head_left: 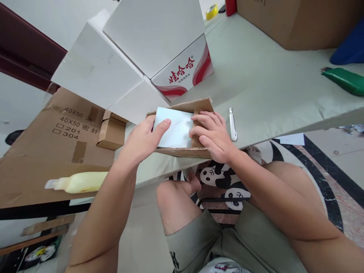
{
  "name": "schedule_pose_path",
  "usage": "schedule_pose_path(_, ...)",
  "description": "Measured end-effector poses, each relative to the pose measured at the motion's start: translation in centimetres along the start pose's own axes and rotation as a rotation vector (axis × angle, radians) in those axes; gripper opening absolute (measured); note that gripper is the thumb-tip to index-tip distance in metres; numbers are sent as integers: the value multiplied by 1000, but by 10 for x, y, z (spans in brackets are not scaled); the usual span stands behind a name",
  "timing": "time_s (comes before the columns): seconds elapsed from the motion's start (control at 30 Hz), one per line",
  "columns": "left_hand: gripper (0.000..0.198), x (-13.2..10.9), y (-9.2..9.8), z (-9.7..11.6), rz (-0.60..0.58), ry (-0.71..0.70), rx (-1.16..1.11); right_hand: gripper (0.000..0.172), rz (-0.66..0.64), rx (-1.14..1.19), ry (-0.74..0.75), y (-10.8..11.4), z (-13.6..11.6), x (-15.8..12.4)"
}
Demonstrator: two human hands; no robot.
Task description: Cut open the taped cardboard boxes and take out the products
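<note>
An open cardboard box [184, 152] lies at the table's front edge, with a pale blue rectangular block [176, 127] inside it. My left hand [145, 134] grips the block's left end, thumb on its top face; the other fingers are mostly hidden between block and box wall. My right hand [213, 134] rests over the box's right end, its fingers spread and the tips at the block's right edge. Just right of that hand, a white utility knife [232, 124] lies on the table.
Large white cartons [153, 34] stand behind the box. To the left are a small brown box [111, 132], a big brown carton [76, 129] and a pale yellow bottle [82, 182]. A green-handled tool [344, 80] and yellow tape [211, 12] lie farther off on the table [270, 91].
</note>
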State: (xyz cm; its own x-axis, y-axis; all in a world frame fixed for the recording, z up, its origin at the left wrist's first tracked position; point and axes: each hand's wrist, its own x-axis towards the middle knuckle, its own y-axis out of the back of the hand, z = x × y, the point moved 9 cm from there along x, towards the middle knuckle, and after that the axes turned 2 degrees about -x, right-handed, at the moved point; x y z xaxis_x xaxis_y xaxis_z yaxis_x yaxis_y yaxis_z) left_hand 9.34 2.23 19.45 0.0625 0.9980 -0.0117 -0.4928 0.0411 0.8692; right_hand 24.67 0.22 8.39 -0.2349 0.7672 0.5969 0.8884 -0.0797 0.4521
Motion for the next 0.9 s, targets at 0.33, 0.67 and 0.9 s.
schedule_pose_path(0.33, 53, 7, -5, 4, -5, 10, 39, 39, 48, 45, 18, -9, -8, 2)
schedule_pose_path(0.67, 90, 16, -35, -17, -283, 196, 454, 22, 383, 234, 69, 12, -5, -5)
schedule_pose_path(0.9, 105, 14, -41, -23, -309, 320, 446, 25, 349, 252, 68, 9, -2, -4)
